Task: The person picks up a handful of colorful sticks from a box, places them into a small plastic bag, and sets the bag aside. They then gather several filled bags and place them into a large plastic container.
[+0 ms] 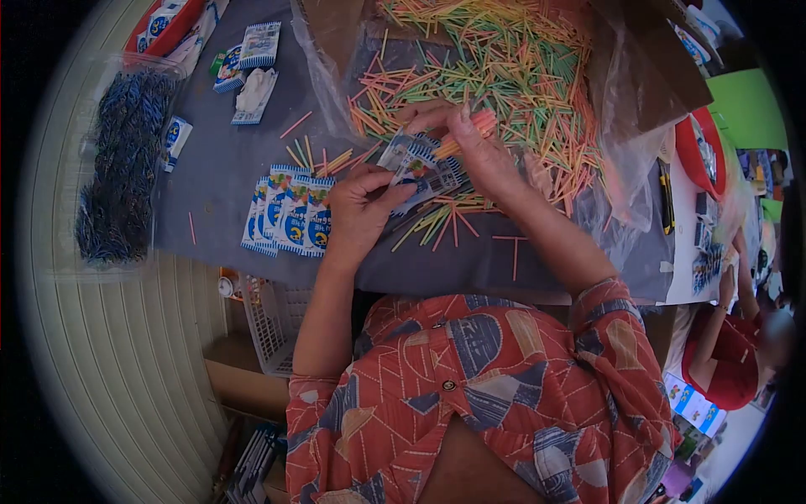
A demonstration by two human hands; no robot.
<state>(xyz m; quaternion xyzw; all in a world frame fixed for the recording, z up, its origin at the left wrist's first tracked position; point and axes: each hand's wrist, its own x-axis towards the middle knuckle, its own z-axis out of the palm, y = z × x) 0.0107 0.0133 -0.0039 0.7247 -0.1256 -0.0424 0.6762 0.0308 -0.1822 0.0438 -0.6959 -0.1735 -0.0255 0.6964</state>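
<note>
My left hand (363, 208) pinches the edge of a clear and blue-printed packet (428, 178) over the table's near side. A bundle of pink and orange sticks (483, 123) is gripped in my right hand (485, 164), its lower ends right at the packet's upper part. Just left of my left hand lies an overlapping row of blue and white packets (292, 210). Loose coloured sticks (441, 217) are scattered on the cloth below the packet. Beyond both hands spreads a large heap of pink, yellow and green sticks (512, 80).
Cardboard flaps (651, 63) and plastic film (625, 160) border the heap. A clear tray of dark, blue-tinted twisted pieces (122, 168) stands at left, with several packets (260, 44) near it. A yellow-black cutter (667, 197) lies at right. Another person in red (726, 361) sits farther right.
</note>
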